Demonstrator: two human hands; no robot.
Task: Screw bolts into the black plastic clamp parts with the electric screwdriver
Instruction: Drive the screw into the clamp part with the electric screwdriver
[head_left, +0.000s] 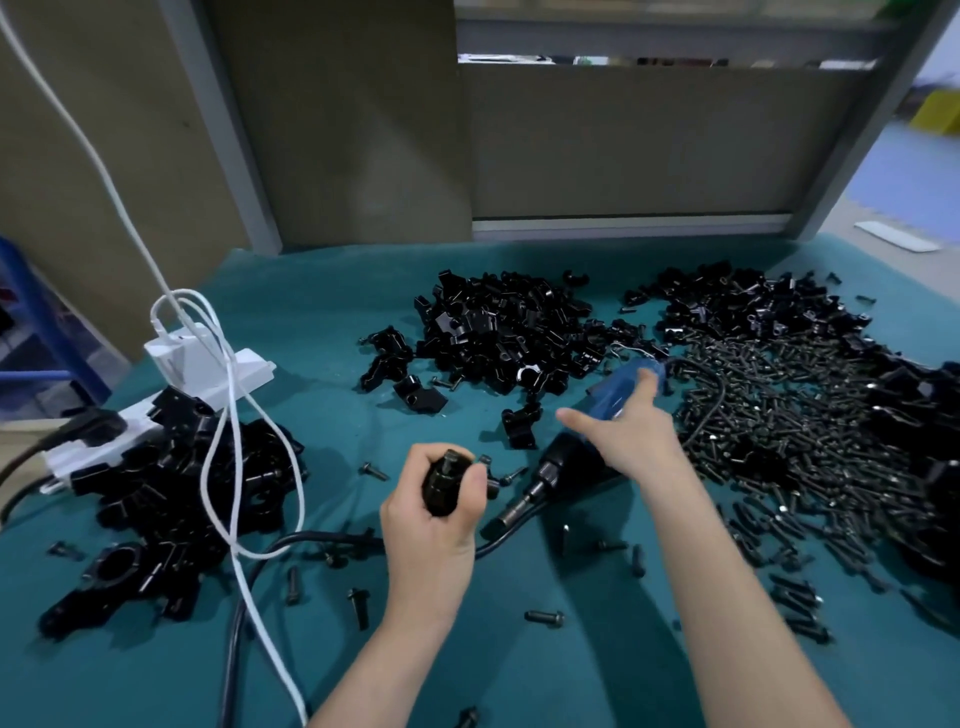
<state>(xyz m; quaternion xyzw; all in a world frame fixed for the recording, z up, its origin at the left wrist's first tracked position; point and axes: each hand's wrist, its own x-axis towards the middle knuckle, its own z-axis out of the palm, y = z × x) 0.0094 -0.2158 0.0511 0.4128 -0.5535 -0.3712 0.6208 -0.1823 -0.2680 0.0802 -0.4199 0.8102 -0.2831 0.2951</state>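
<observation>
Loose bolts (544, 617) lie scattered on the green mat (156, 675) closest to the person, about 10 stray ones that I can count. Above them the left hand (434, 512) is closed tight round 1 black clamp part (445, 480), a bolt head showing at its top. The right hand (626, 434) rests on the electric screwdriver (571, 462), which lies tilted on the mat, bit toward the left hand; thumb and forefinger are spread, so I cannot tell whether it truly grips.

Judging by the layout, plenty remains: 2 big heaps of clamp parts (504, 332) sit at the back, and a heap of bolts (795, 415), too many to count, is at right. A pile at left (171, 483), beside the white power strip (208, 379), may be finished pieces, though I can't confirm that.
</observation>
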